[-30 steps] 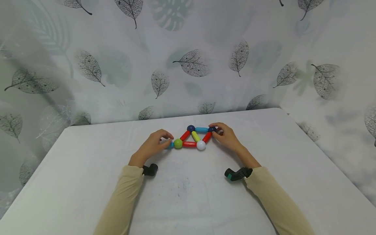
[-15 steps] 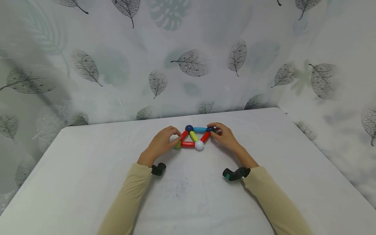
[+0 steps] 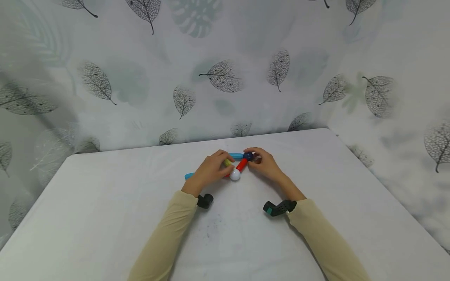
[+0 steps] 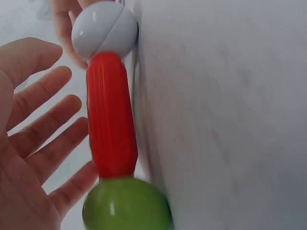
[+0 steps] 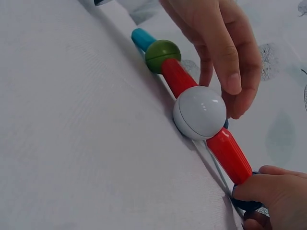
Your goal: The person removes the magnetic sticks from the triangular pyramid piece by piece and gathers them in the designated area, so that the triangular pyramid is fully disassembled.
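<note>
A flat figure of coloured rods and balls lies on the table. My left hand (image 3: 212, 170) is over its middle, fingers loosely bent and apart, holding nothing; it hides part of the figure in the head view. Close to those fingertips are the white ball (image 3: 234, 175) and a yellow-green rod (image 3: 227, 162). At the figure's right corner, my right hand (image 3: 266, 167) pinches a dark blue ball (image 3: 248, 156), which joins a light blue rod (image 3: 235, 155) and a red rod (image 3: 241, 164). Another red rod (image 4: 111, 115) links the white ball to a green ball (image 4: 125, 203).
A blue rod (image 3: 189, 176) sticks out left of the green ball, beside my left wrist. White cloth covers the table (image 3: 225, 242). Behind it hangs a leaf-patterned backdrop (image 3: 147, 78). Each wrist wears a black camera mount (image 3: 279, 208).
My left hand has moved right, from the blue rod past the green ball toward the white ball, uncovering the blue rod. My right hand stays at the dark blue ball. The head view has shifted slightly.
</note>
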Demonstrator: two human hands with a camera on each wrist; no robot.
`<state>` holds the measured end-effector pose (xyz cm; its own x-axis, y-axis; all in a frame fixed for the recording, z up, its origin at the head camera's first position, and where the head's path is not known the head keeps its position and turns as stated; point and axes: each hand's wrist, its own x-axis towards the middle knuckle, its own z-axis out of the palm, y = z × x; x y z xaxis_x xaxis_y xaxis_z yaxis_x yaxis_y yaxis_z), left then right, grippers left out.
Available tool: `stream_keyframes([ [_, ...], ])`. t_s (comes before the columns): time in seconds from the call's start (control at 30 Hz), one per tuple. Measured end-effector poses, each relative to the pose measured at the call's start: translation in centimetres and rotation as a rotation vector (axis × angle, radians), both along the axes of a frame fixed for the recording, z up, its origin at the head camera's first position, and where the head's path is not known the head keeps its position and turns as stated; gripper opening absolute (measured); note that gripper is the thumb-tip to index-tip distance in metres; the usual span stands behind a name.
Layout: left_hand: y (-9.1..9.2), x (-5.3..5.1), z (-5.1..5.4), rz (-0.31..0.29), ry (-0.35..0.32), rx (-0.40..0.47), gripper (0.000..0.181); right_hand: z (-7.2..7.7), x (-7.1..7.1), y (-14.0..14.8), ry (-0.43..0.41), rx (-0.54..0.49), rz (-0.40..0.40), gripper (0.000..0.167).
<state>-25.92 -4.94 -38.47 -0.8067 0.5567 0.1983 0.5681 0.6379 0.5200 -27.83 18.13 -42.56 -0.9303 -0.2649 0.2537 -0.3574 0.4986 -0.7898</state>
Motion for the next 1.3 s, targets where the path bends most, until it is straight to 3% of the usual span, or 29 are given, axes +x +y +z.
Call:
stream_keyframes([
  [0.53,3.5,-0.1,-0.7,0.196,0.006,-0.168,0.035,-0.6,-0.1,0.1,0.062,0.014,0.004,0.041],
  [0.87,3.9,-0.1,-1.1,0.271,-0.015,-0.053,0.028,-0.7,-0.4,0.6,0.079,-0.013,0.058,0.04],
  [1.0,4.0,-0.2,-1.1,0.272,-0.024,-0.052,0.028,-0.4,-0.3,0.6,0.058,-0.04,0.091,0.042],
  [1.2,4.2,-0.2,-1.0,0.275,-0.064,-0.067,0.032,2.1,1.4,0.0,0.047,-0.02,0.127,0.04],
  [1.3,4.3,-0.2,-1.0,0.28,-0.072,-0.06,0.033,1.6,1.0,0.2,0.04,-0.026,0.127,0.04],
])
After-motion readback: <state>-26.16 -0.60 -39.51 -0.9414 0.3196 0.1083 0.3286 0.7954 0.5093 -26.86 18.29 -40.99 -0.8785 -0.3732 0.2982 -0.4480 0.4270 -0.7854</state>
